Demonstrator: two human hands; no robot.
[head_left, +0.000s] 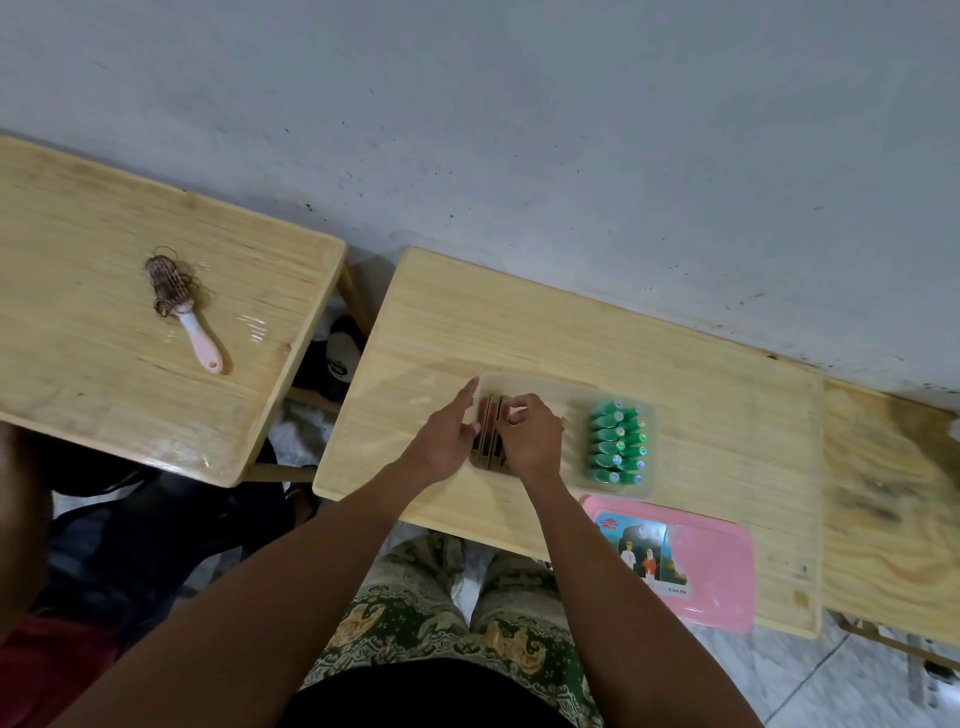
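Observation:
A clear plastic box (563, 391) stands on the middle wooden table (701, 395). Inside it on the left lie brown flat packs (488, 441) with red stripes. Several green bottles (615, 441) lie in a row at its right end. My left hand (449, 436) rests at the box's left side, index finger stretched along the rim, thumb touching the packs. My right hand (530, 434) is curled over the packs and grips them from the right. The hands hide much of the packs.
A pink lid (711, 566) with a picture label lies on the table's near right edge. A pink hairbrush (182, 306) full of hair lies on the left table (104, 364). A third wooden surface (893, 519) adjoins at the right. The wall runs behind.

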